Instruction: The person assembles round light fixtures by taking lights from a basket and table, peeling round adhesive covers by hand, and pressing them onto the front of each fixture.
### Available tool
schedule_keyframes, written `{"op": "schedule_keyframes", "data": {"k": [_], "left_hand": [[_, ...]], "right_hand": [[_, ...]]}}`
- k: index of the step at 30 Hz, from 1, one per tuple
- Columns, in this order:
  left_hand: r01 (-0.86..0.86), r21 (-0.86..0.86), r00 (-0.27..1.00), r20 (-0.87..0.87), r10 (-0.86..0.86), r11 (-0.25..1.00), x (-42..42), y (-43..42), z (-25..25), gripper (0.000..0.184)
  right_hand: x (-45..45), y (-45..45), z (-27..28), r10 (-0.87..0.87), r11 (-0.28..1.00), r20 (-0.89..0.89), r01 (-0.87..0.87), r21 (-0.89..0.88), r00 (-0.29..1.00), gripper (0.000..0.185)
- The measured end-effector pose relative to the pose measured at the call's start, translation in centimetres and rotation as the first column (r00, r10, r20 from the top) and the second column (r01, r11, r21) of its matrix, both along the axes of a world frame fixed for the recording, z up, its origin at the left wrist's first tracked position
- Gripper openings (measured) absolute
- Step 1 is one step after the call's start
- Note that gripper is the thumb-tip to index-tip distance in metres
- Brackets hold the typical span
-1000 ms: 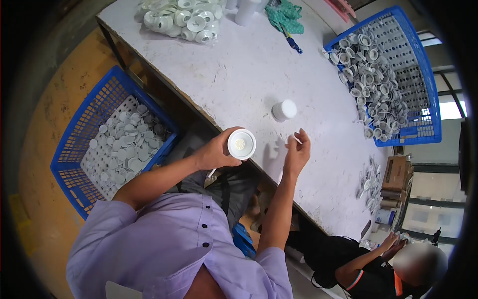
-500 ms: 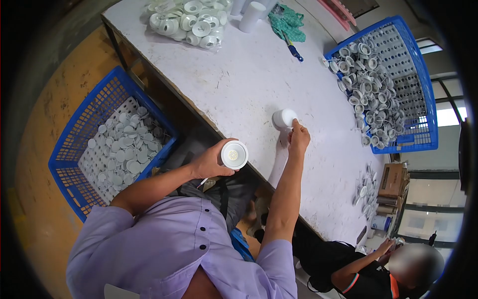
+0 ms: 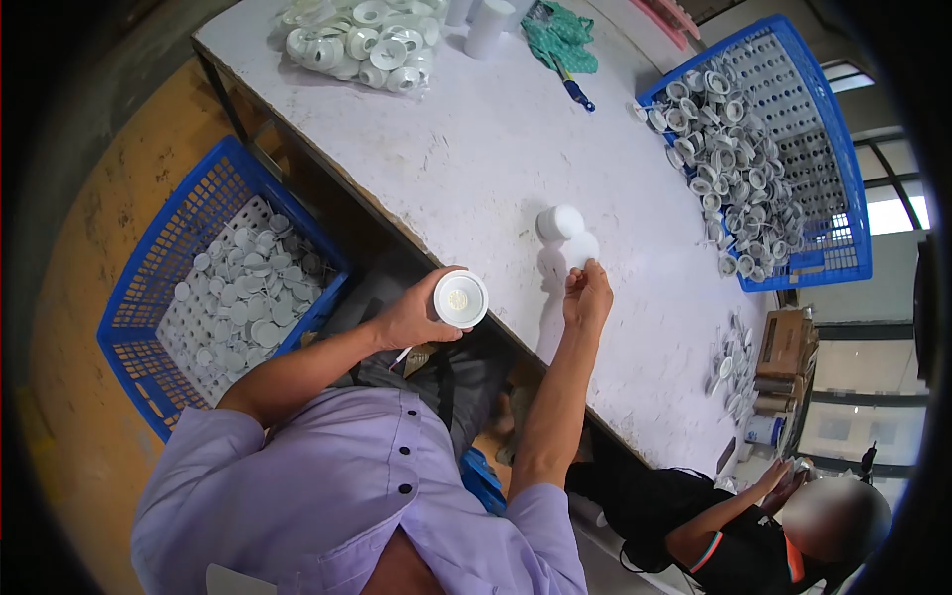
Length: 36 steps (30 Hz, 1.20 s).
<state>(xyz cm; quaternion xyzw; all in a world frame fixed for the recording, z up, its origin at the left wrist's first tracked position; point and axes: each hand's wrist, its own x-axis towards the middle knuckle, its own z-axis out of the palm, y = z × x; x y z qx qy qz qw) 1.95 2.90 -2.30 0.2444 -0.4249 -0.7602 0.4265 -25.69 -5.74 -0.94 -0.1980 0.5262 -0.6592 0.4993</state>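
Over the near edge of the tabletop [image 3: 476, 159], your left hand [image 3: 409, 313] holds a round white cup [image 3: 461, 300]. That grip is wrapped around the side of the cup, with the wide mouth facing up. Inside the cup you can see a small patch of pale yellow dots. A thin white piece [image 3: 401, 358] sticks out below the hand.

Your right hand [image 3: 591, 297] is over the tabletop, and its grip is pinching a flat white disc [image 3: 581, 250] by the edge. The disc is just beside a short white stack [image 3: 561, 222] on the tabletop. You cannot tell if the two touch.

Farther up, there is a clear bag [image 3: 367, 45] full of white rings, with a tall white roll [image 3: 488, 28] near it. A green cloth [image 3: 561, 42] lies next to a blue-handled tool [image 3: 577, 93].

On your left, a blue basket [image 3: 183, 223] holds lots of flat white pieces [image 3: 248, 288]. On the right, another blue basket [image 3: 841, 149] holds many round rings [image 3: 734, 159]. Another person [image 3: 734, 545] in a black shirt is at the lower right.
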Motion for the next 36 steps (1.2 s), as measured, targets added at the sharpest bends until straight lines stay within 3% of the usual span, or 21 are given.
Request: {"op": "schedule_keyframes", "data": {"k": [5, 12, 22, 36], "left_hand": [[-0.03, -0.03, 0.998, -0.05, 0.029, 0.999, -0.7, -0.5, -0.8, 0.079], [-0.005, 0.015, 1.0, 0.01, 0.005, 1.0, -1.0, -0.8, 1.0, 0.076], [-0.047, -0.007, 0.998, 0.04, 0.048, 0.999, -0.8, -1.0, 0.3, 0.076], [-0.077, -0.05, 0.992, 0.094, 0.082, 0.996, -0.8, -1.2, -0.8, 0.081]], "right_hand": [[1.8, 3.2, 0.1, 0.053, 0.997, 0.065, -0.05, -0.052, 0.996, 0.004], [4.3, 6.0, -0.5, 0.099, 0.994, 0.048, -0.101, 0.048, 0.994, 0.014], [6.6, 7.8, -0.2, 0.114, 0.981, 0.07, -0.124, 0.147, 0.991, 0.011], [7.8, 9.7, -1.0, 0.248, 0.958, -0.013, -0.243, 0.154, 0.969, 0.015]]}}
